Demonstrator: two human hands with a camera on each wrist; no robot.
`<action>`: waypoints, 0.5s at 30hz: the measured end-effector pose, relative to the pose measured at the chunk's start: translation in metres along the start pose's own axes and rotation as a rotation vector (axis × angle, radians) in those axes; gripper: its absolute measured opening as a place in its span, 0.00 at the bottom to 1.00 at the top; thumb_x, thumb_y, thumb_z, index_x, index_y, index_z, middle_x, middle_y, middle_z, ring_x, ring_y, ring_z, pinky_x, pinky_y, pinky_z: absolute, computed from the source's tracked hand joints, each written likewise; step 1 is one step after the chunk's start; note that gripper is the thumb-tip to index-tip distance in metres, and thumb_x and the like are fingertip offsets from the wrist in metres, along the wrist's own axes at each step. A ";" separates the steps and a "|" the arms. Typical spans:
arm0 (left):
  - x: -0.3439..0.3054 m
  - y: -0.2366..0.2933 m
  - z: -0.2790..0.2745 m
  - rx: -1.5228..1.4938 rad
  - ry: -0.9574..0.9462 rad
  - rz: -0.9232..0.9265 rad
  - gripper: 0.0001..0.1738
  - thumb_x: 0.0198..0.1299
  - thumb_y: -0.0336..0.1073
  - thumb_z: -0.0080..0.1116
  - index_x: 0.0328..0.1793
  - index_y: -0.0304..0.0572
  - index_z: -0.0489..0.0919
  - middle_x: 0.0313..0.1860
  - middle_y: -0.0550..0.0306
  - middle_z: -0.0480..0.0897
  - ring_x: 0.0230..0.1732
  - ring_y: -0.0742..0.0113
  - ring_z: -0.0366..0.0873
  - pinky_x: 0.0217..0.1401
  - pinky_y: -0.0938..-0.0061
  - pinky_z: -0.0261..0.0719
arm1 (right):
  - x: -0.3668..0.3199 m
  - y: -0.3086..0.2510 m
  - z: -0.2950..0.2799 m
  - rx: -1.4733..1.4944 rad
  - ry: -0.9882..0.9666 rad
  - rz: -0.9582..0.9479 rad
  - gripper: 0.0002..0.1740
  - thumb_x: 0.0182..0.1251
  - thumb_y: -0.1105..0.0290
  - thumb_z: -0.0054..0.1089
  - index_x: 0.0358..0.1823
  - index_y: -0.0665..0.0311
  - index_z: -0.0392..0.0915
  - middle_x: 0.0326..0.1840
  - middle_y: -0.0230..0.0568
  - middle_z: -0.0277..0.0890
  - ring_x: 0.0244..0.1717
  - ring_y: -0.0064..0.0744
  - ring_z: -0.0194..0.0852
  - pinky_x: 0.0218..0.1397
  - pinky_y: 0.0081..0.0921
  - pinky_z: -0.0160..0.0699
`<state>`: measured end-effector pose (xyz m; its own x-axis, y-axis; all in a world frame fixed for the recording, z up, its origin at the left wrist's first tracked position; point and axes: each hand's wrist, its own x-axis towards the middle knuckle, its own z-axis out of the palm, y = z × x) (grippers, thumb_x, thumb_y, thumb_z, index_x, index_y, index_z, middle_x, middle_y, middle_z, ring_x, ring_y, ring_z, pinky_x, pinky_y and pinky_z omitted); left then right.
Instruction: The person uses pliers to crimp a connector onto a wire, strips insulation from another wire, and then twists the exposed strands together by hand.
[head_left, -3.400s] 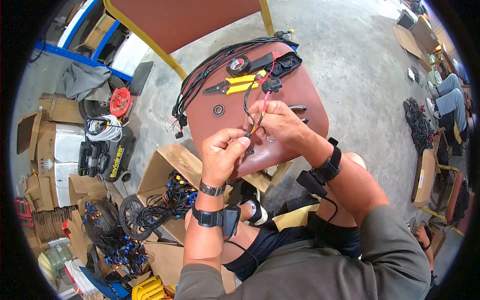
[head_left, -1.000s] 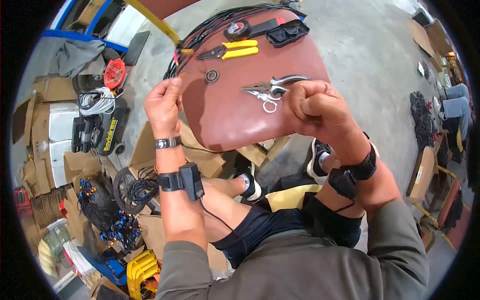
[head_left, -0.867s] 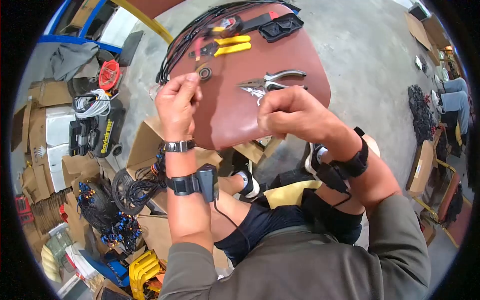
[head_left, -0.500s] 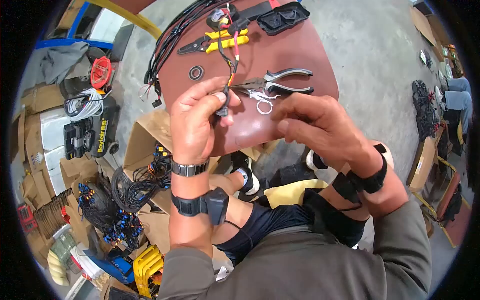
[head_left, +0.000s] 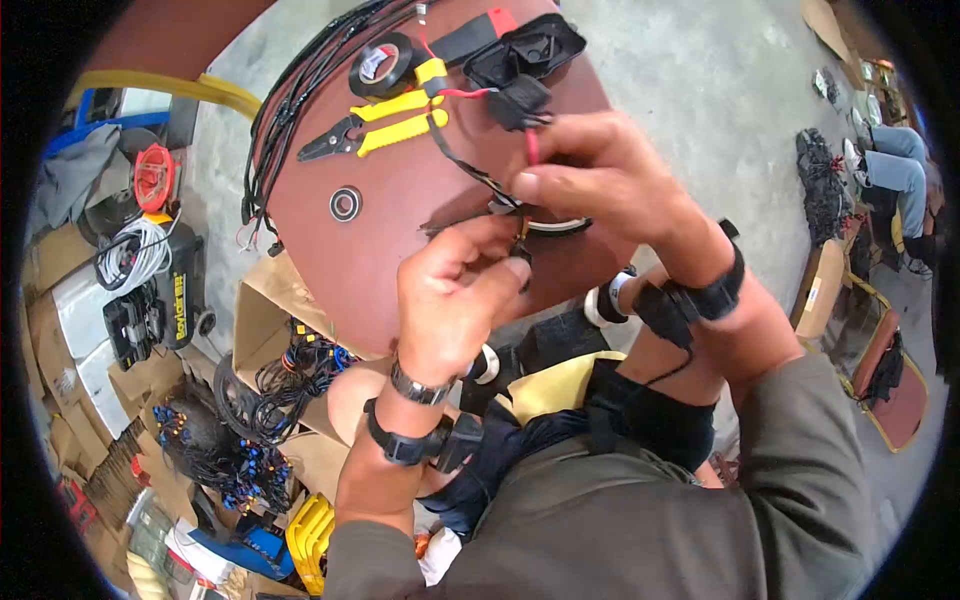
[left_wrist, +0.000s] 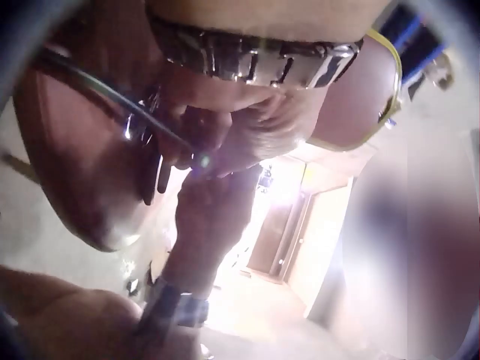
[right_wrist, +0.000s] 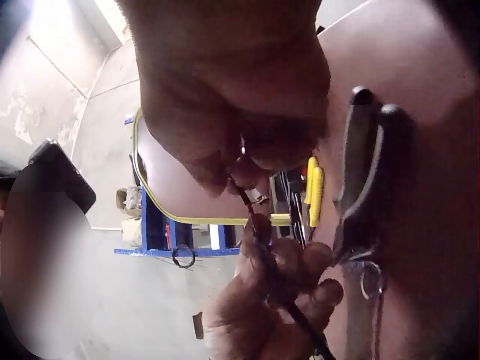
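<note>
Above the chair seat (head_left: 300, 245), my left hand (head_left: 450, 290) pinches the black-sleeved lower end of a wiring harness (head_left: 462, 160) between thumb and fingers. My right hand (head_left: 620, 180) pinches the harness's wires just above, its fingers at a red wire below a bulky black part (head_left: 518, 102). In the right wrist view, the dark wire (right_wrist: 304, 326) crosses my left hand's fingers and runs up to my right fingertips. Grey-and-black pliers (right_wrist: 367, 165) lie on the seat near my hands, partly hidden by them in the head view.
On the seat are yellow-handled wire strippers (head_left: 400, 130), a bearing (head_left: 345, 204), black tape (head_left: 380, 65) and a black plastic case (head_left: 525, 52). Long black cables (head_left: 290, 130) line its left edge. A cardboard box (head_left: 265, 310) of wiring stands at the lower left.
My left hand first swung left with the harness, then brought it back over the seat. My right hand, apart from it half a second ago, has come over and taken hold of its wires.
</note>
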<state>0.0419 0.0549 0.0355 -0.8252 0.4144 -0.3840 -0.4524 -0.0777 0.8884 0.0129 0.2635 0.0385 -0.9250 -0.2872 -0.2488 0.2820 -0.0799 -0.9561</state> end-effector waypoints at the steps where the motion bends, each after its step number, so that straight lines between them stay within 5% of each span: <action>1: 0.003 0.003 0.003 -0.050 0.002 -0.026 0.16 0.64 0.26 0.62 0.57 0.28 0.79 0.40 0.57 0.84 0.36 0.73 0.81 0.37 0.80 0.80 | 0.004 -0.013 0.002 -0.063 -0.009 0.064 0.06 0.69 0.72 0.64 0.41 0.68 0.82 0.28 0.25 0.74 0.31 0.11 0.69 0.30 0.14 0.68; 4: -0.016 0.013 0.000 -0.082 0.055 -0.059 0.12 0.65 0.27 0.62 0.54 0.30 0.81 0.37 0.60 0.83 0.31 0.75 0.80 0.32 0.81 0.77 | 0.006 -0.024 0.005 -0.054 -0.164 0.060 0.04 0.70 0.74 0.64 0.41 0.67 0.82 0.29 0.25 0.75 0.29 0.10 0.68 0.29 0.13 0.67; 10: -0.042 -0.009 0.007 -0.294 0.056 0.087 0.08 0.69 0.33 0.58 0.44 0.35 0.82 0.29 0.57 0.82 0.16 0.76 0.70 0.16 0.83 0.61 | -0.040 -0.009 0.032 -0.245 0.012 -0.221 0.08 0.70 0.69 0.64 0.40 0.68 0.82 0.35 0.27 0.78 0.32 0.15 0.74 0.33 0.18 0.75; 11: -0.054 -0.014 0.008 -0.281 0.089 0.079 0.09 0.70 0.34 0.58 0.43 0.34 0.81 0.28 0.56 0.81 0.15 0.76 0.68 0.15 0.83 0.60 | -0.042 0.015 0.036 -0.637 0.059 -0.630 0.08 0.70 0.68 0.64 0.39 0.67 0.82 0.34 0.28 0.78 0.32 0.15 0.75 0.35 0.19 0.76; 13: -0.074 -0.019 0.013 -0.276 0.171 0.068 0.09 0.70 0.34 0.57 0.43 0.34 0.81 0.26 0.56 0.80 0.14 0.76 0.66 0.14 0.82 0.58 | -0.069 0.018 0.051 -0.487 0.064 -0.485 0.09 0.69 0.67 0.64 0.37 0.67 0.82 0.32 0.28 0.78 0.33 0.15 0.76 0.37 0.20 0.78; 14: -0.085 -0.022 0.015 -0.283 0.226 0.060 0.09 0.70 0.34 0.57 0.43 0.34 0.81 0.25 0.57 0.79 0.13 0.76 0.65 0.14 0.82 0.58 | -0.098 0.008 0.074 0.094 0.051 0.041 0.08 0.70 0.68 0.63 0.37 0.67 0.81 0.32 0.28 0.78 0.33 0.15 0.76 0.38 0.21 0.79; 15: -0.094 -0.024 0.014 -0.261 0.186 0.095 0.09 0.69 0.34 0.57 0.44 0.34 0.80 0.24 0.57 0.78 0.13 0.76 0.64 0.13 0.82 0.59 | -0.114 0.009 0.082 -0.061 0.091 -0.084 0.08 0.70 0.68 0.62 0.38 0.67 0.81 0.31 0.28 0.77 0.32 0.15 0.76 0.38 0.21 0.79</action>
<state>0.1352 0.0309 0.0542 -0.9044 0.2234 -0.3635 -0.4223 -0.3479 0.8370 0.1419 0.2175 0.0712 -0.9648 -0.1940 -0.1776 0.1889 -0.0412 -0.9811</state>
